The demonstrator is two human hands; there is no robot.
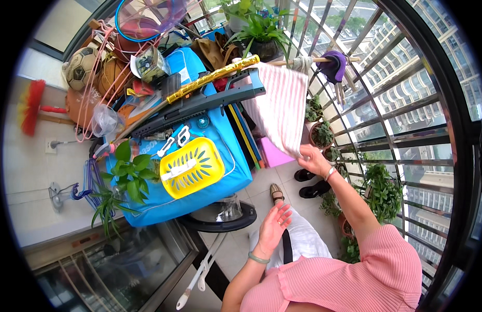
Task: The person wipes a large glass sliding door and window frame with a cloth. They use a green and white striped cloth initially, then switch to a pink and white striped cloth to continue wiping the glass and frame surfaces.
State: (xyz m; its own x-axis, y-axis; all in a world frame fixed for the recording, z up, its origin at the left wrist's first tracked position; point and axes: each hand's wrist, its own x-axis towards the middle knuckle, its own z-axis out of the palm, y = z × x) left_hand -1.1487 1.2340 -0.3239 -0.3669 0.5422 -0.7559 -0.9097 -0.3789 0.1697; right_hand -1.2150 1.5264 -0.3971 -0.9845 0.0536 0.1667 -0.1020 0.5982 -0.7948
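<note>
A pink-and-white striped cloth (283,101) hangs from a wooden pole (324,60). My right hand (315,162) pinches the cloth's lower corner, drawing it out toward me. Close in front of my body, my left hand (275,224) is raised with its fingers stretched and nothing in it. A purple cloth item (332,66) hangs on the same pole, to the right of the striped cloth. Behind the striped cloth's lower edge a pink box-like thing (275,151) partly shows.
A blue storage bag (233,171) on the left carries a yellow basket (212,179), a toy gun (199,106) and a gold tube (212,79). Balls, hangers and plants crowd around it. Railings (407,140) with potted plants (321,135) run along the right. Black shoes (314,190) lie on the tiles.
</note>
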